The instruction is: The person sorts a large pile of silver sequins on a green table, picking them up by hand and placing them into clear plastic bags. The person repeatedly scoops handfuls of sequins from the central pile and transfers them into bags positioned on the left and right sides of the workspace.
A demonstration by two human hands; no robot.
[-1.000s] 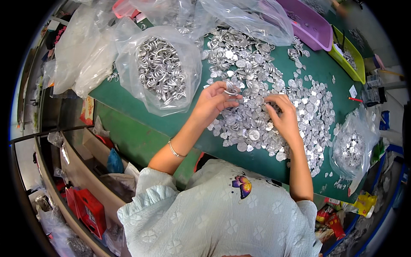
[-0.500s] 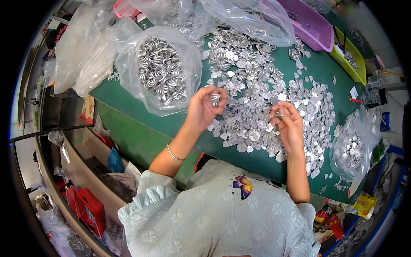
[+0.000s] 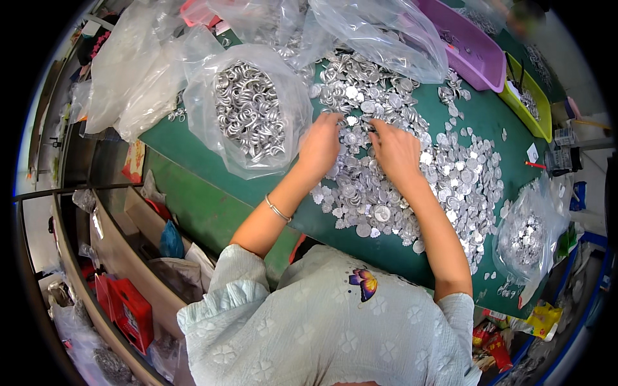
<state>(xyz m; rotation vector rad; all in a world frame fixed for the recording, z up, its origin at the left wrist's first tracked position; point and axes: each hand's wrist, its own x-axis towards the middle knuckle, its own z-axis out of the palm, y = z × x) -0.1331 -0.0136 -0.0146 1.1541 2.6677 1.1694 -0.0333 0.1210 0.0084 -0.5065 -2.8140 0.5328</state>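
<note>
Silver metal pieces, many of them round and coin-like, lie in a wide pile (image 3: pixel 393 186) on the green tabletop. Over the pile's upper left part, my left hand (image 3: pixel 320 147) has its fingers curled, and what lies inside them is hidden. A bangle circles that wrist. To its right, my right hand (image 3: pixel 397 153) reaches in with its back up, thumb and forefinger apart at the pieces. The two hands face each other with a small gap. Left of my left hand stands a clear plastic bag (image 3: pixel 297 138) full of silver rings (image 3: pixel 251 112).
A purple basket (image 3: pixel 486 67) and a lime-green basket (image 3: pixel 541 125) stand at the far right. Another clear bag of silver pieces (image 3: pixel 528 235) sits at the right edge. Clear plastic sheeting (image 3: pixel 386 32) covers the back. Open drawers (image 3: pixel 135 251) flank the lower left.
Both hands have moved up the pile and closer together, the right one clearly leftward. The silver rings seen in each hand's fingers are no longer visible.
</note>
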